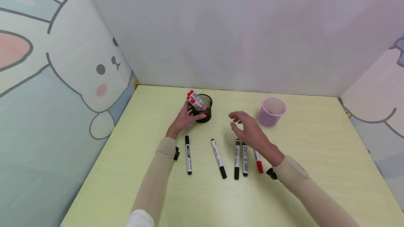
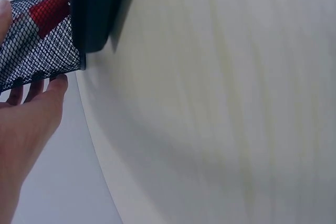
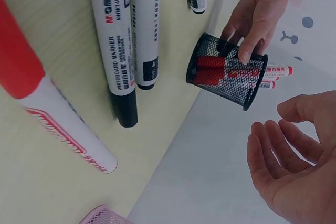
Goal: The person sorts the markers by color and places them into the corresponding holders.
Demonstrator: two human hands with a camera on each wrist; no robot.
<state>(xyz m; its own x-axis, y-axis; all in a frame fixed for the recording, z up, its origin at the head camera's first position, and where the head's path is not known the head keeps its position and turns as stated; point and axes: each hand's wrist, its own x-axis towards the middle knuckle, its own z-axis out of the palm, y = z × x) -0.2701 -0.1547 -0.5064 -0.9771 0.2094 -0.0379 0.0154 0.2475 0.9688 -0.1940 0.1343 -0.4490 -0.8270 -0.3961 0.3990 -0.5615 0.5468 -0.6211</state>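
Note:
My left hand (image 1: pixel 184 117) grips a black mesh pen cup (image 1: pixel 207 116) at the back left of the table, thumb on the near side and fingers behind. Several red-capped whiteboard markers (image 1: pixel 197 102) lean inside it, caps down in the right wrist view, their red plug ends sticking out over the rim. In the left wrist view the cup (image 2: pixel 42 51) shows only in part. My right hand (image 1: pixel 251 130) hovers over the table between this cup and a pink mesh cup (image 1: pixel 268 117). Its fingers are loosely bent and hold nothing.
On the table lie a black-capped marker (image 1: pixel 188 157) at left, another (image 1: pixel 219 158) slanted in the middle, and two more black ones (image 1: pixel 237 159) side by side. A red-capped marker (image 1: pixel 258 159) lies partly beneath my right forearm. A wall stands behind the table.

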